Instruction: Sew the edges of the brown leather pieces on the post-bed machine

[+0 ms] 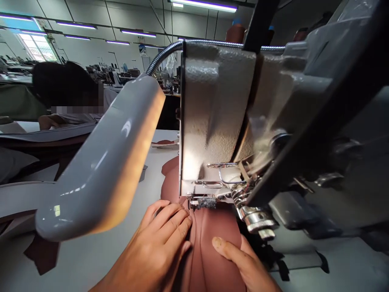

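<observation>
A piece of reddish-brown fabric (220, 243) with a lengthwise seam runs under the needle area of a sewing machine (212, 121). On its left side lies my left hand (164, 235), fingers together and bent over the fabric edge close to the presser foot (193, 204), the thumb tucked partly below. My right hand (243, 259) grips the fabric's right edge, thumb on top and the other fingers mostly hidden beneath. More of the fabric shows behind the machine head. The needle itself cannot be made out.
A grey lamp (106, 162) on a flexible metal neck hangs at the left, near my left hand. Dark fabric scraps (42, 251) lie on the white table (91, 259). Another person (69, 93) sits beyond. A dark bar (304, 125) crosses at the right.
</observation>
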The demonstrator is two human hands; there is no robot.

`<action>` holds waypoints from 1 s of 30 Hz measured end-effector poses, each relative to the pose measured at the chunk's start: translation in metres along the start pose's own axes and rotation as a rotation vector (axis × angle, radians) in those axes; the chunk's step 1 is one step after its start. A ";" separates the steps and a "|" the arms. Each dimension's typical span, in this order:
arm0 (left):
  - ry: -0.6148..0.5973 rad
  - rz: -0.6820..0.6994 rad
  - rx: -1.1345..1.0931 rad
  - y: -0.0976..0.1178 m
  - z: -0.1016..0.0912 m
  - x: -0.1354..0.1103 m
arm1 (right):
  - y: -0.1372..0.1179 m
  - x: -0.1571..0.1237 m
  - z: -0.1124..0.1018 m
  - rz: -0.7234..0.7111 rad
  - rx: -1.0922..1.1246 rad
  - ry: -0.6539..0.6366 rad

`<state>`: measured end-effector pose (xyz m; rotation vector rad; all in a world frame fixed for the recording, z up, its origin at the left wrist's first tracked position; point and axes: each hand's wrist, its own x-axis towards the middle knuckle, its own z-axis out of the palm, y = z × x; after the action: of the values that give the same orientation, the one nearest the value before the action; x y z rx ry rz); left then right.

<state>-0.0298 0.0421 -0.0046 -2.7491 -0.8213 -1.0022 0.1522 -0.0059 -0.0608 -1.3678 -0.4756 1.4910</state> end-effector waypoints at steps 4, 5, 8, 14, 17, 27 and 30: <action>-0.053 -0.034 -0.036 -0.001 0.003 -0.017 | 0.008 -0.001 0.005 0.000 0.033 0.053; -0.064 -0.021 -0.024 -0.002 0.004 -0.022 | 0.009 -0.002 0.006 -0.014 0.030 0.053; -0.083 0.016 0.013 -0.007 0.010 -0.037 | 0.009 -0.003 0.011 -0.056 0.027 0.047; -0.051 0.088 0.129 -0.013 0.033 -0.055 | 0.012 -0.004 0.020 -0.018 0.094 0.070; 0.073 0.068 0.097 -0.011 0.046 -0.053 | 0.012 -0.004 0.021 -0.021 0.115 0.075; 0.393 0.081 0.022 -0.004 0.054 -0.028 | -0.002 -0.002 0.012 -0.152 -0.093 0.045; 0.317 0.121 0.059 -0.003 0.047 -0.026 | -0.009 0.001 0.012 -0.225 -0.140 -0.025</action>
<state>-0.0209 0.0454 -0.0579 -2.4643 -0.6160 -1.3177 0.1447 0.0022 -0.0506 -1.3556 -0.7362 1.3116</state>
